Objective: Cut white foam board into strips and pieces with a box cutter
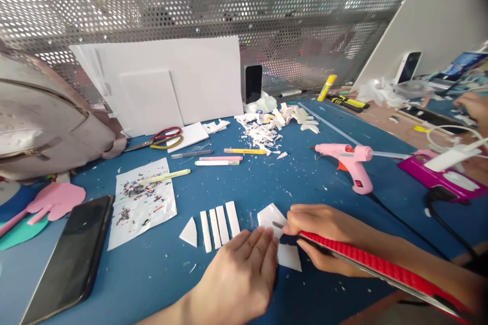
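My right hand (324, 236) is closed round a red utility knife (366, 256), its blade tip resting on a white foam board piece (270, 214). Palm down, my left hand (244, 274) lies flat with its fingers stretched out over the near edge of that piece, partly hiding it. Another white foam piece (290, 257) sits just below, between the two hands. Left of them, several white foam strips (206, 231) stand side by side, with a small triangular foam piece (189, 232) beside them.
Behind are white scraps (263, 129), scissors (165, 138), several pens (244, 151) and leaning white boards (206, 76). A pink glue gun (346, 155) and purple power strip (442, 175) lie right; a phone (72, 254) lies left. Another person's hand (475, 106) shows far right.
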Motion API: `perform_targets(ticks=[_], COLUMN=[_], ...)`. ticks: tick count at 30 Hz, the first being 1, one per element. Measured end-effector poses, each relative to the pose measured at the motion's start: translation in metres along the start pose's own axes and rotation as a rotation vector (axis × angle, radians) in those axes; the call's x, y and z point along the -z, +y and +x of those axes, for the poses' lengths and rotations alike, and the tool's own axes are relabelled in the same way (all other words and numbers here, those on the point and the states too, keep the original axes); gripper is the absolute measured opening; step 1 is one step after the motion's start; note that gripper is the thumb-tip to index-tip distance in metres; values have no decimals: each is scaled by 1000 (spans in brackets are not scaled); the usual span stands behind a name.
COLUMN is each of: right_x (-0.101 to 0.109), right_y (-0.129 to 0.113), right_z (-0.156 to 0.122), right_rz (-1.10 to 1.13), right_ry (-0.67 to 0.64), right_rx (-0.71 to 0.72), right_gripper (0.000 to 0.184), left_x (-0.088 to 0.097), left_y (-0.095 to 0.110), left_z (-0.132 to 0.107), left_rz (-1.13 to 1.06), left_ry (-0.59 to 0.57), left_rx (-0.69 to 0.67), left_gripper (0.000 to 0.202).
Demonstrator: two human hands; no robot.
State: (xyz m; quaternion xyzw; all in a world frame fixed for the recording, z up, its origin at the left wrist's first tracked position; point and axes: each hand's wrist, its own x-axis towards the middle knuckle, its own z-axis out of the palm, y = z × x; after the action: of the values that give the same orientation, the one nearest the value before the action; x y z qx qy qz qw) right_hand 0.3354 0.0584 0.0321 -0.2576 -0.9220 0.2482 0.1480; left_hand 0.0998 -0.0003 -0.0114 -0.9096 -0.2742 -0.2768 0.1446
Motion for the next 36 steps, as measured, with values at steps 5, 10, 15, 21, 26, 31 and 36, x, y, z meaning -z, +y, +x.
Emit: perform_targets(ticks=[5,10,15,21,26,31,36], right_x=[-1,-2,8,20,2,-14,-15], right_y=[-4,-5,1,3,0,-7,-5], right_z=[-2,0,-8,2,6,3,8], right_rz=[10,4,112,100,168,260,265], right_ry=[22,26,90,208,216,158,81], right_rx=[-9,-18,-70,-143,-178,-153,-144], right_gripper=[19,16,8,20,19,11,14], left_x=[-1,-1,4,11,21,22,19], left_y=[1,-1,-7,-17,-13,-2,1], left_z=[0,1,4,10,7,-3,-6], left_rz=[2,-14,-25,-63,-56,14,34], left_ry=[-5,4,13,37,12,-45,-51], left_rx=[8,8,-61,-157,-136,-127,-114], left_gripper=[29,29,27,26,29,34,34])
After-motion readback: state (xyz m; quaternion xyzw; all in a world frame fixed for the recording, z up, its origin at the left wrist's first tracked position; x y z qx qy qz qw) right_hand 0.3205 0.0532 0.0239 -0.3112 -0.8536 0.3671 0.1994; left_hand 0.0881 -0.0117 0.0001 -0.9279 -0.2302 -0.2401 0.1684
